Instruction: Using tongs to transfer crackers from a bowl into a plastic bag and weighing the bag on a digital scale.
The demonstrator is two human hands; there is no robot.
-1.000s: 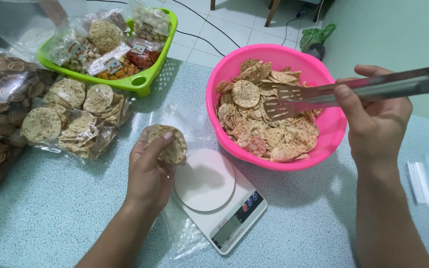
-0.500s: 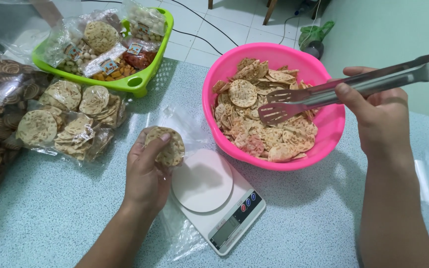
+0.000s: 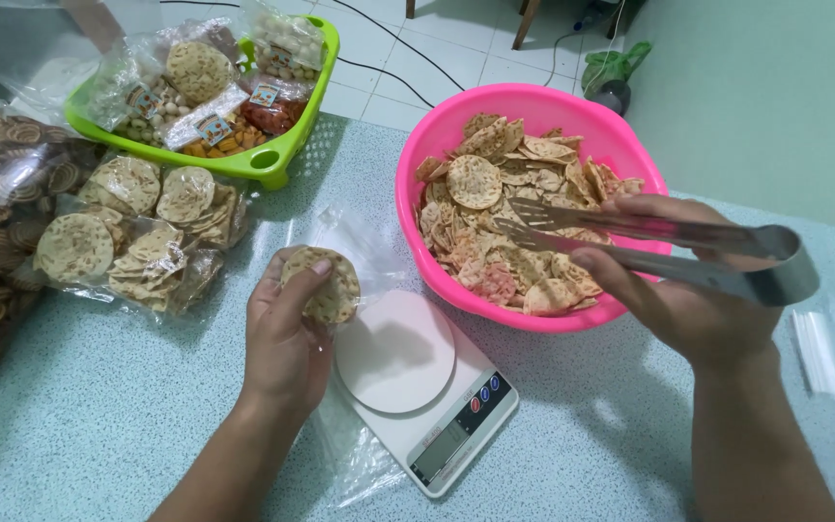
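left hand (image 3: 287, 338) around crackers (image 3: 324, 283), right hand (image 3: 693, 304) with tongs (image 3: 659, 246)

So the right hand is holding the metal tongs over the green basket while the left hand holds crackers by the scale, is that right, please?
Not quite: the tongs in the right hand are over the pink bowl, not the green basket, which sits apart at the table's far edge. The head view shows this. The rest holds: the left hand holds crackers by the scale.
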